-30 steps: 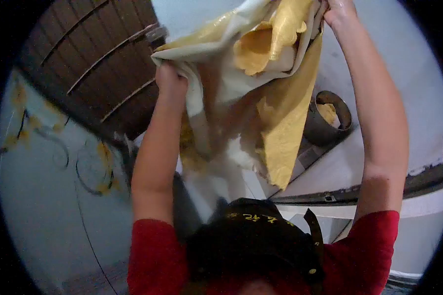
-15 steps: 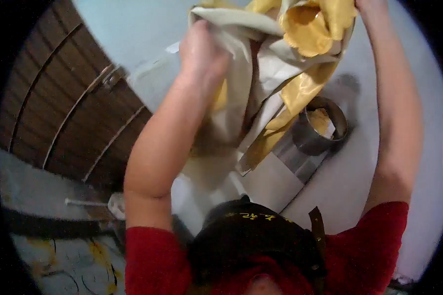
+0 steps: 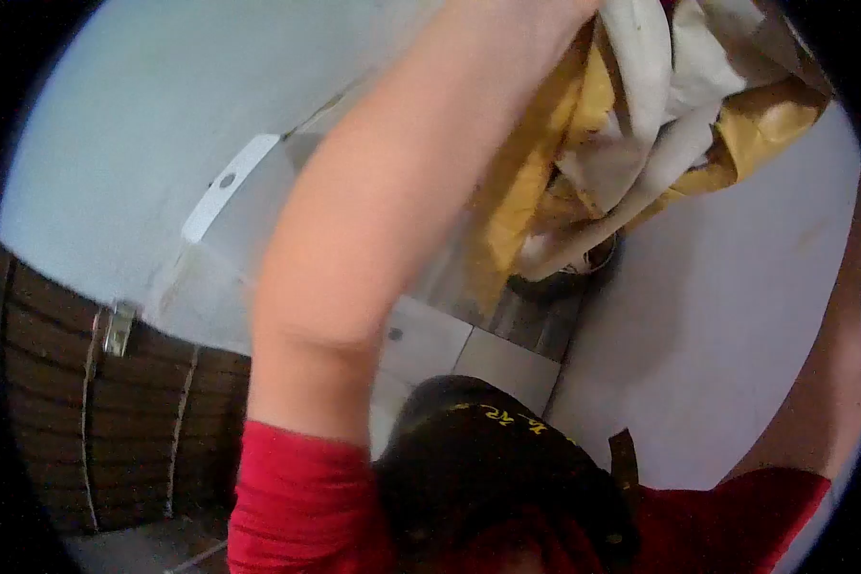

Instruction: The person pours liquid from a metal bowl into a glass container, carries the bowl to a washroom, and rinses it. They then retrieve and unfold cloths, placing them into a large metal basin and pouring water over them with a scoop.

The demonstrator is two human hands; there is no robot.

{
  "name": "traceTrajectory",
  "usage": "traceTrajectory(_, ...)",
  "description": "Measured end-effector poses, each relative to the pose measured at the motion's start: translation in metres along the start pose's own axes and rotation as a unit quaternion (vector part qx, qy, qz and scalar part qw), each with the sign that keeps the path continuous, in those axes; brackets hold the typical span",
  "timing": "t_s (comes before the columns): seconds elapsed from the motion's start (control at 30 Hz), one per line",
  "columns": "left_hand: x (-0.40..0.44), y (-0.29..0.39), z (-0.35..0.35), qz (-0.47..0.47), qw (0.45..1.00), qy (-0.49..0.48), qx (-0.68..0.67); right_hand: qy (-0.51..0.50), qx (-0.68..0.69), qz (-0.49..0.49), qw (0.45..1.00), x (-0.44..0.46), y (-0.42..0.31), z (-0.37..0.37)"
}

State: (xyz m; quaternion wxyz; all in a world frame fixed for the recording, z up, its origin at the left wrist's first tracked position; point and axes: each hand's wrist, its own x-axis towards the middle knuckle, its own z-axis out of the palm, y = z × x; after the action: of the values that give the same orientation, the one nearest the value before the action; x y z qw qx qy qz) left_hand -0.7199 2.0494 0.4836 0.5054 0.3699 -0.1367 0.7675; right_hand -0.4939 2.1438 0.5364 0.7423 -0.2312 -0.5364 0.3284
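Observation:
A crumpled yellow and off-white sheet (image 3: 641, 86) hangs in loose folds at the upper right. My left hand (image 3: 569, 10) is at the top edge, partly cut off, closed on the sheet beside its pale fold. Its fingertips are hidden. My right hand is out of view past the frame; only my right arm shows at the right edge. Below the sheet, a dark round container (image 3: 598, 258) is largely covered by the hanging folds.
Brown ribbed panels (image 3: 48, 392) with a metal latch (image 3: 119, 328) stand at the lower left. A pale wall (image 3: 163, 115) carries a white bracket (image 3: 230, 187). Floor tiles (image 3: 507, 368) lie below the sheet, beside a smooth light surface (image 3: 717, 316). A dark apron (image 3: 497, 469) covers my front.
The view has turned. The sheet and my left hand have shifted right in the picture, and my right hand has left the frame. The sheet now covers more of the round container.

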Motion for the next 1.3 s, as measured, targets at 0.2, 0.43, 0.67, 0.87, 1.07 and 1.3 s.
traceTrajectory(0.2,0.017,-0.108,-0.11,-0.11,0.993,0.033,-0.034,0.061,-0.066,0.017,0.996,0.033,0.055,-0.084)
traceTrajectory(0.43,0.028,-0.246,-0.287,-0.271,0.902,0.251,0.221,0.11,-0.076,0.091,0.987,0.101,0.185,-0.206)
traceTrajectory(0.67,-0.058,-0.281,-0.485,-0.42,0.671,0.092,0.605,0.082,0.011,0.256,0.963,0.031,0.323,-0.28)
traceTrajectory(0.87,-0.203,-0.284,-0.63,-0.421,0.662,-0.06,0.618,-0.207,-0.611,0.354,0.677,-0.05,0.511,-0.374)
traceTrajectory(1.07,-0.202,-0.163,-0.756,-0.548,0.476,0.04,0.687,-0.195,-0.508,0.422,0.725,-0.185,0.565,-0.373)
traceTrajectory(1.3,-0.112,-0.075,-0.927,-0.43,0.491,0.369,0.662,0.027,-0.145,0.757,0.636,-0.223,0.668,-0.141)
